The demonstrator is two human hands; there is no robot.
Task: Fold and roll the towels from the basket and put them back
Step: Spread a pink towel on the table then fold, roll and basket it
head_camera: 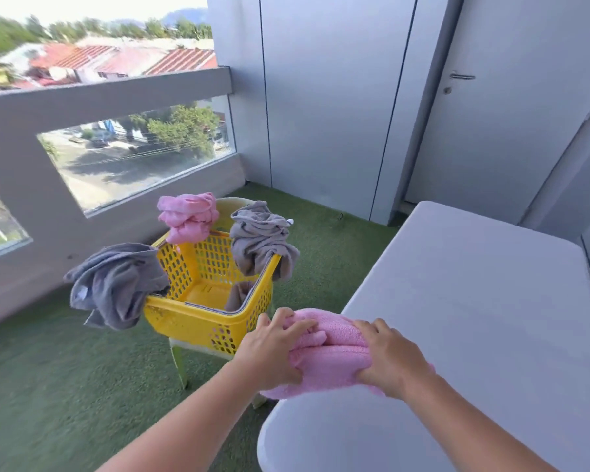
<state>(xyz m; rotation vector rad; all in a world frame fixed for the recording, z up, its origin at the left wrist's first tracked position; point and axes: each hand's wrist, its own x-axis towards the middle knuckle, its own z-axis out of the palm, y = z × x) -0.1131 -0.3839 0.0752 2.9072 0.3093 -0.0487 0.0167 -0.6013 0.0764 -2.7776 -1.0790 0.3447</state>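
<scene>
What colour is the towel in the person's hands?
Pink; the towel, gripped by both hands, shows clearly in the head view.

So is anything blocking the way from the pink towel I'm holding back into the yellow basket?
Nothing visible does. The pink towel sits at the table edge beside the yellow basket, whose open top is clear; the other towels hang only over its rim.

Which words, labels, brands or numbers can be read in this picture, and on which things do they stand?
None can be read.
A small white tag on the grey towel at the right corner of the yellow basket: too small to read.
A pale tag on the grey towel on the left: blurred, no text legible.
</scene>
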